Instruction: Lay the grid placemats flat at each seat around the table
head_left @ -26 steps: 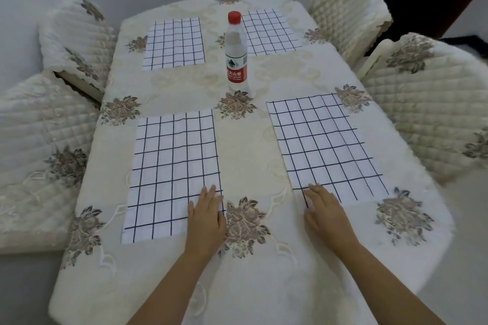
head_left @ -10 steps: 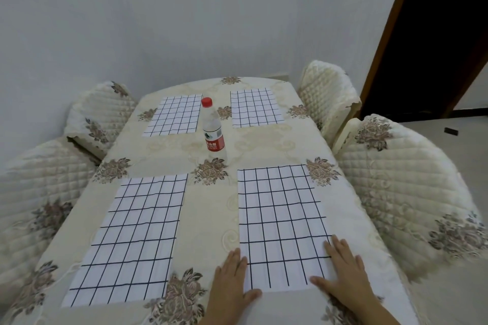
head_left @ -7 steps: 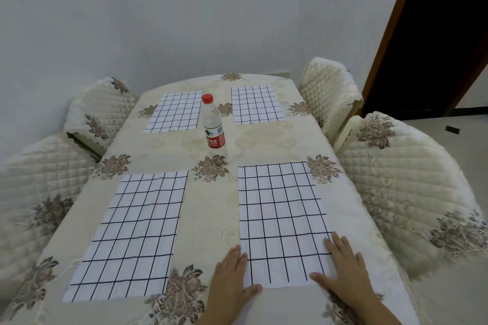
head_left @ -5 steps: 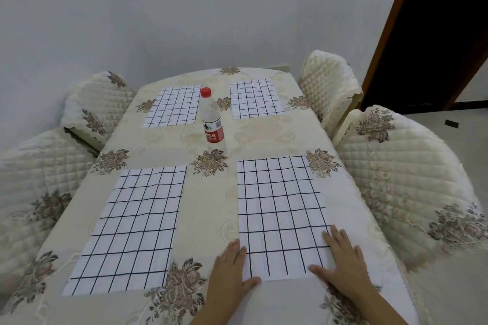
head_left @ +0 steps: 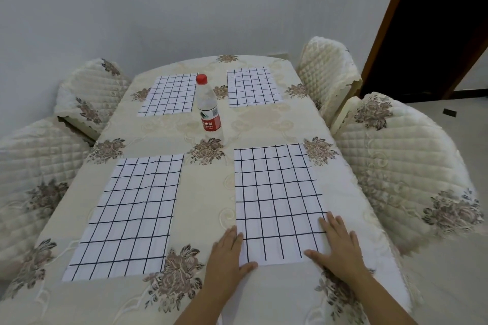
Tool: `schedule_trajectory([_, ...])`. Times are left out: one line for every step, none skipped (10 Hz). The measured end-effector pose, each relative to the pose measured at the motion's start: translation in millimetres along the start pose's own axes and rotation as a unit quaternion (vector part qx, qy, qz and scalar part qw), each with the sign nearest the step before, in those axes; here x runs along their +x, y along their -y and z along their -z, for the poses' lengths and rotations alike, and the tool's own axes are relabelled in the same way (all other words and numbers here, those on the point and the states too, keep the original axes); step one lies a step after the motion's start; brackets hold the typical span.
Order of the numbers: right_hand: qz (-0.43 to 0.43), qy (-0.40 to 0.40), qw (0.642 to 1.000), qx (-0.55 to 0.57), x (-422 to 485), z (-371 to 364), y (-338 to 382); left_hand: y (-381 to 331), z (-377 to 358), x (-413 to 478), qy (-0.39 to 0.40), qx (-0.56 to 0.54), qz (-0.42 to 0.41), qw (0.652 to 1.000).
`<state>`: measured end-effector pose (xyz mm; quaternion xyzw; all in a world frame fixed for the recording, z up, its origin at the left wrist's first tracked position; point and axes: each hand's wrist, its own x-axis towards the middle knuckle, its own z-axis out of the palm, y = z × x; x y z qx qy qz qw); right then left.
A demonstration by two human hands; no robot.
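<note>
Head view: a table (head_left: 206, 198) under a cream floral cloth carries four grid mats, all lying flat. The near right mat (head_left: 277, 192) is the one under the hands. The left hand (head_left: 227, 258) lies flat at its near left corner. Its fingers are straight and close together along the mat's left edge, and its thumb is spread out across the near edge. The right hand (head_left: 340, 248) lies flat on the near right corner, fingers straight and together and pointing away, thumb stretched left over the mat's near edge. Neither hand curls round anything; both press palm down.

The near left mat (head_left: 132, 216) lies well apart from the hands, across a strip of bare cloth. The far left mat (head_left: 169, 95) and far right mat (head_left: 252, 87) lie at the far end. An upright bottle (head_left: 208, 111) with a red cap and red label stands in the middle of the table, between the two far mats and nearer to the left one. Four quilted chairs (head_left: 396, 166) stand at the table, two on each side. A dark doorway (head_left: 435, 21) opens at the upper right.
</note>
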<state>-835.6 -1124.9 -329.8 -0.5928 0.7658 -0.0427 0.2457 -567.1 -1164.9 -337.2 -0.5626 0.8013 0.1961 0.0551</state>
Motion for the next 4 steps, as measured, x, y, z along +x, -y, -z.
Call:
schedule_trajectory([-0.004, 0.002, 1.000, 0.000, -0.1, -0.4, 0.5, -0.2, -0.6, -0.5, -0.004, 0.006, 0.002, 1.000])
schedule_trajectory([0.001, 0.004, 1.000, 0.018, -0.4, -0.6, -0.4, 1.2, -2.3, -1.3, -0.014, -0.022, 0.006, 1.000])
schedule_trajectory([-0.026, -0.047, 0.977, 0.206, 0.8, -3.5, -0.4, 2.4, 4.2, -4.2, -0.028, -0.130, 0.017, 0.991])
schedule_trajectory([-0.067, -0.106, 0.922, 0.365, 3.0, 4.0, 8.8, 1.6, 9.7, -7.8, -0.059, -0.285, 0.059, 0.955])
